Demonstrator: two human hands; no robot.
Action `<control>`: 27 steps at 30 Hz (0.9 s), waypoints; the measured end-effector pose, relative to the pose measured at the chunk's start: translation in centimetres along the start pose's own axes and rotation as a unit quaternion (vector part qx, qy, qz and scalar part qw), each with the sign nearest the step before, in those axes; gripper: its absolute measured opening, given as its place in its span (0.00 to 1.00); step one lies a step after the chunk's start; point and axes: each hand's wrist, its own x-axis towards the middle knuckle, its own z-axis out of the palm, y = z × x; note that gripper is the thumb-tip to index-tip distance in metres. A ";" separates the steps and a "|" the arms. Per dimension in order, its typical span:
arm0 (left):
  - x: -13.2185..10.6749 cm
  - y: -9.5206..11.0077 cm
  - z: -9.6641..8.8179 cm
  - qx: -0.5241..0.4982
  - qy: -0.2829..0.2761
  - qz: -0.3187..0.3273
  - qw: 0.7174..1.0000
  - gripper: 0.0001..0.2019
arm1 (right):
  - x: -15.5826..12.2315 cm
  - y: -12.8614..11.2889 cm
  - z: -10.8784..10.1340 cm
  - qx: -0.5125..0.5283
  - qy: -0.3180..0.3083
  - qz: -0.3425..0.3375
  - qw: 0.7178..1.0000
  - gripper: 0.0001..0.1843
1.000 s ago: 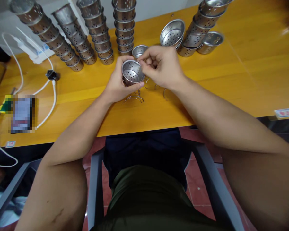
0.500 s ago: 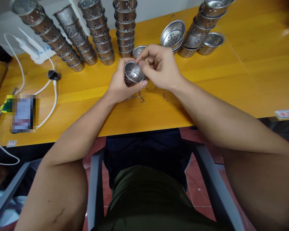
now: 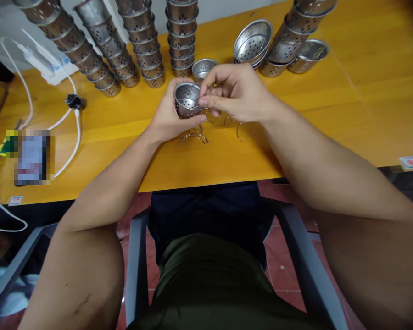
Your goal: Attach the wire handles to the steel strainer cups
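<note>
My left hand is wrapped around a small perforated metal strainer basket, its open top tilted toward me. At the basket's right rim my right hand pinches a thin curved wire handle, which shows partly inside the basket; the fingers cover the rest. Several loose curved wire handles lie on the table just below and to the right of my hands. Just behind my hands stands another small strainer basket, partly hidden by my right hand.
Tall stacks of perforated baskets line the back left, with another leaning stack at the back right. Beside that are wider baskets and a single basket. White cables and a phone lie on the left.
My right hand has moved slightly right and down along the basket's rim, its fingers now at the right edge. The basket stays in my left hand, and the view has shifted a little.
</note>
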 end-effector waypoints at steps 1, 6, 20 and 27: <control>0.0 -0.3 0.0 -0.004 0.000 0.006 1.000 0.50 | 0.0 0.0 0.1 0.000 0.001 0.000 1.000 0.36; 0.1 -0.5 0.2 -0.001 0.007 0.011 1.000 0.47 | 0.1 0.3 0.5 -0.010 0.010 0.000 1.000 0.35; 0.7 -0.7 0.3 0.024 0.067 -0.006 0.997 0.45 | 0.0 1.1 -0.3 -0.088 0.075 -0.091 0.989 0.29; 0.9 0.7 0.4 0.042 0.047 -0.004 0.998 0.52 | -0.5 2.0 -0.2 -0.158 -0.001 -0.105 0.982 0.24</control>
